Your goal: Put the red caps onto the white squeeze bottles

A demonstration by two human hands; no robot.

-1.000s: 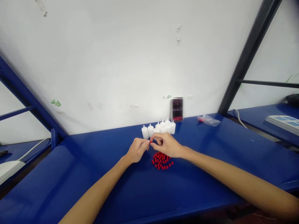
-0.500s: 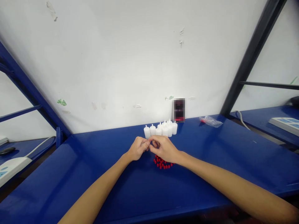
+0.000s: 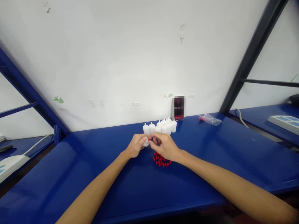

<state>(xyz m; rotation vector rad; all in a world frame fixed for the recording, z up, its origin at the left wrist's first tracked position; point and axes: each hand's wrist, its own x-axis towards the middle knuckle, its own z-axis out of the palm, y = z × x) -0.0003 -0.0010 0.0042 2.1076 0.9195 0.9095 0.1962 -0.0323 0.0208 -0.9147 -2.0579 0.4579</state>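
Observation:
My left hand is closed around a small white dropper bottle, tipped toward my right hand. Between the thumb and forefinger of my right hand is a small red cap, held at the bottle's tip. Whether the cap sits on the tip or just touches it, I cannot tell. Several loose red caps lie on the table below my right hand, some hidden by it. Just behind my hands stands a group of upright white bottles with thin tips and no caps.
The blue table meets a white wall. A dark pixelated box leans at the wall. A clear plastic bag with something red lies at the back right. Frame posts rise at both sides, with white power strips beyond.
My fingers have shifted so the white bottle and red cap between my hands now show. Both hands stay close together. The camera view has tilted slightly.

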